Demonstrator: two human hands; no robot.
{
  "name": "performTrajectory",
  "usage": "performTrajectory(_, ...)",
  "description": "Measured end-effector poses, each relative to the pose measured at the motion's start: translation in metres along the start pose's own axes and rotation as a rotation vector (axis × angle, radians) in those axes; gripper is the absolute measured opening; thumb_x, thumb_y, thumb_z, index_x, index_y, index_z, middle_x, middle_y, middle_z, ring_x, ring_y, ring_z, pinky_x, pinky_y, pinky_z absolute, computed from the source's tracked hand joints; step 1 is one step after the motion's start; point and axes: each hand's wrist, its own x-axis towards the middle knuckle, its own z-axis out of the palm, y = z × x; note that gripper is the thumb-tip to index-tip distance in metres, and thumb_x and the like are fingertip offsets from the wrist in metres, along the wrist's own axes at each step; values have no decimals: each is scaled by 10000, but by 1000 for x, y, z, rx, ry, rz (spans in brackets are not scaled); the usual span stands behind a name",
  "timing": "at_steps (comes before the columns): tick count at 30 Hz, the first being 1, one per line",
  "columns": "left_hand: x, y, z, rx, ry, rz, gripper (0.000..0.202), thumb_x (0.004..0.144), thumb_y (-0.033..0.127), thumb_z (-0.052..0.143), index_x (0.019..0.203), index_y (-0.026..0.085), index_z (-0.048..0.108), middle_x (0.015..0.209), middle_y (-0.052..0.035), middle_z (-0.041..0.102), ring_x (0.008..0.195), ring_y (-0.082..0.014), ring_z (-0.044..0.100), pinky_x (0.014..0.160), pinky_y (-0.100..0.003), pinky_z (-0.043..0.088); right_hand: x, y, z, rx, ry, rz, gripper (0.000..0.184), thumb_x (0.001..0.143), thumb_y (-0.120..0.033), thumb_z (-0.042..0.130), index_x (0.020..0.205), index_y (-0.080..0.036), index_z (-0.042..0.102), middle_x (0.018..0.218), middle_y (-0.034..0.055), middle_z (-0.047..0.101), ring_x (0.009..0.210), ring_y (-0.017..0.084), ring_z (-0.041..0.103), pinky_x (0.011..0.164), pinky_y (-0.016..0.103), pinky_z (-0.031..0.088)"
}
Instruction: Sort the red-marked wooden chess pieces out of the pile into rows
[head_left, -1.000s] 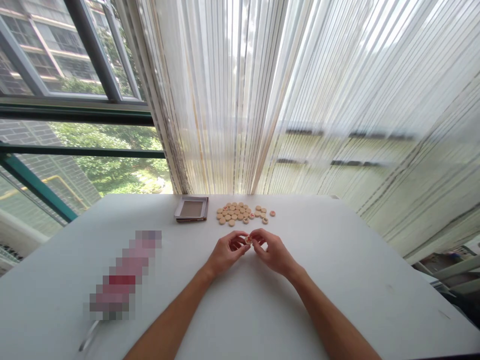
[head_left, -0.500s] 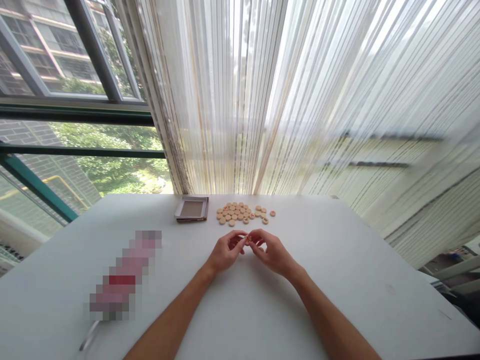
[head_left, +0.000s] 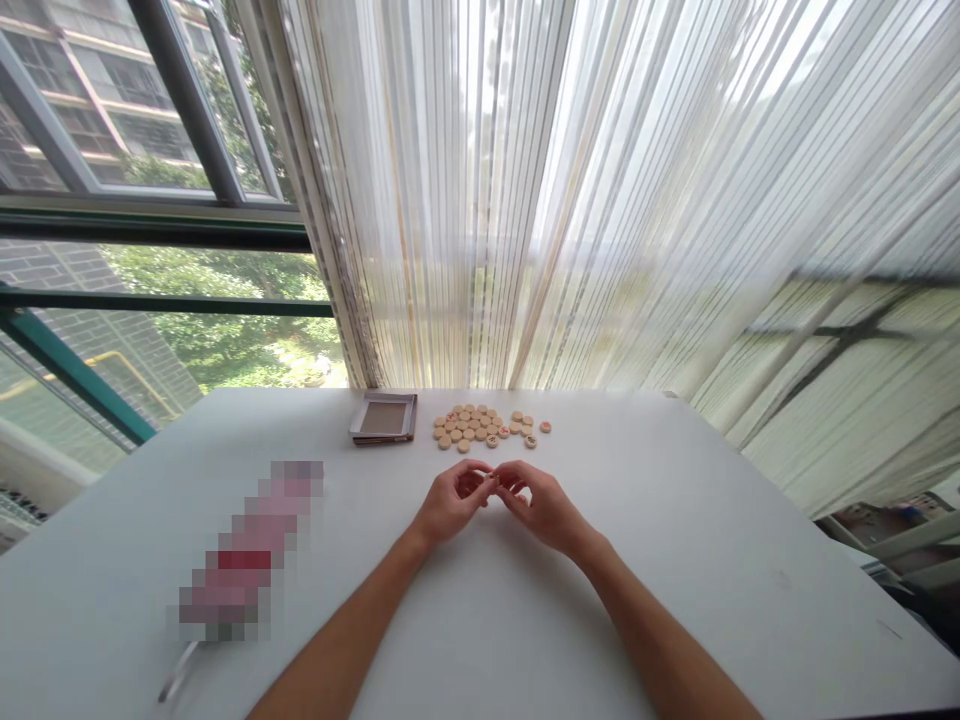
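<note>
Though mostly hidden, small pale piece (head_left: 492, 477) seemingly edge-on, facing unclear, in the pinch of both hands (head_left: 541, 503).

Most of the disc (head_left: 492, 477) held between the left hand (head_left: 448, 506) and the right hand (head_left: 543, 508) is hidden from view. Marks on the loose pieces (head_left: 481, 433) are too small to be read. A pinkish object (head_left: 244, 555) is masked by coarse pixels. Both forearms (head_left: 349, 622) and the white table (head_left: 480, 640) are cut off by the lower edge; the curtain (head_left: 450, 200), by the upper.
</note>
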Motion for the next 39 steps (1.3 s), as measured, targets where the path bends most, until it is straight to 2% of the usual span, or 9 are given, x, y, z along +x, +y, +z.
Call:
performTrajectory(10, 1, 1, 1, 17, 29, 2, 329, 820, 451, 661, 952, 151, 626, 756, -48, 710, 640, -152, 655, 615, -256, 535, 0, -2, 1, 14, -28, -16, 112, 929, -275, 545, 993, -218, 617, 895, 31, 679, 790, 150, 635, 701, 280, 544)
performTrajectory(22, 0, 2, -1, 11, 27, -18, 314, 891, 427, 552, 1021, 152, 630, 794, -36, 669, 632, -134, 632, 617, -247, 513, 1, -3, -3, -2, -14, 3, 116, 920, -257, 541, 1004, -220, 612, 906, 33, 689, 802, 153, 648, 701, 286, 558)
performTrajectory(30, -1, 3, 0, -20, -25, -14, 425, 804, 424, 687, 1119, 153, 599, 859, -73, 700, 680, -154, 647, 658, -280, 538, 1, -2, -4, -2, 12, -3, 122, 922, -261, 536, 1013, -221, 608, 913, 42, 685, 798, 161, 654, 708, 299, 569)
performTrajectory(39, -2, 3, 3, 6, -19, -12, 422, 812, 432, 684, 1122, 158, 605, 844, -70, 703, 697, -159, 652, 648, -281, 543, 2, -3, -6, -3, 9, 3, 155, 942, -263, 489, 1034, -217, 605, 905, 50, 688, 803, 170, 659, 618, 262, 545)
